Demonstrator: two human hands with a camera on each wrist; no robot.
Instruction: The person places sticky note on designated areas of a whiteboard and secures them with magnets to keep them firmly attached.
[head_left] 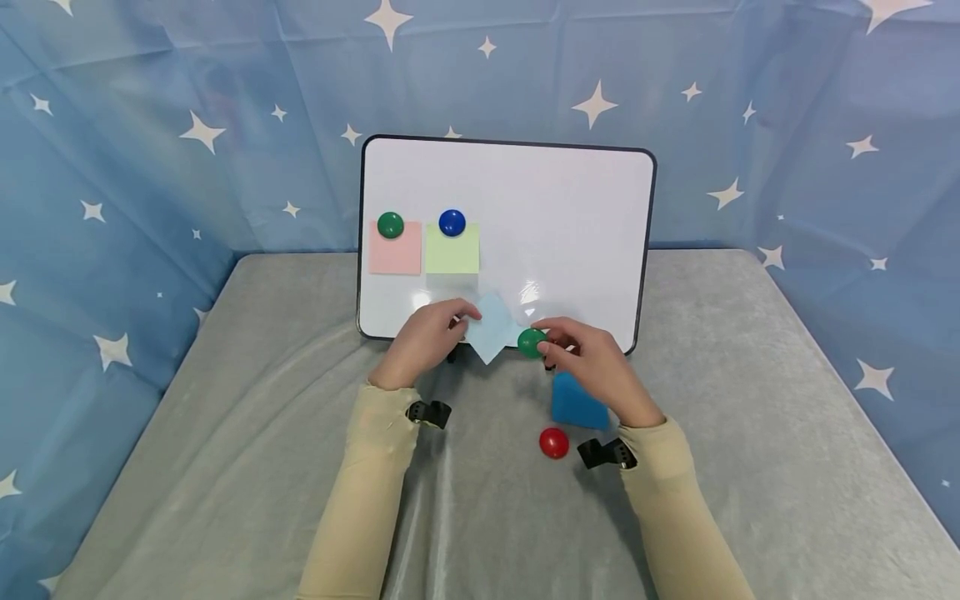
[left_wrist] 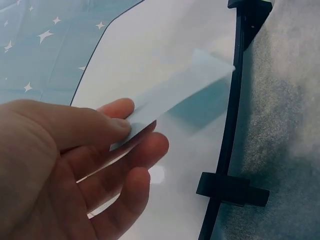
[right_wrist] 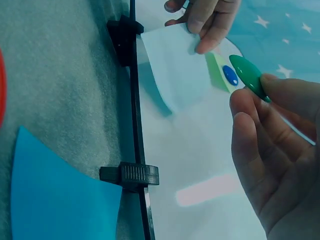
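One light-blue note [head_left: 491, 328] pinched at left side by fingers of left hand [head_left: 423, 337], stretched before whiteboard [head_left: 555, 217] toward right hand [head_left: 592, 358]; green magnet [head_left: 529, 343] gripped at rim by fingers of right hand, just beside note's right corner; red magnet [head_left: 553, 443], blue sheet [head_left: 576, 403] seen on tabletop [head_left: 225, 433], nearer right hand.

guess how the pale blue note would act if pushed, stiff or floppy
Probably floppy: the pale blue note looks thin and its edge bows slightly. Likely light, since the left hand pinches just one end. It might buckle if pushed edge-on, as no stiff backing shows.
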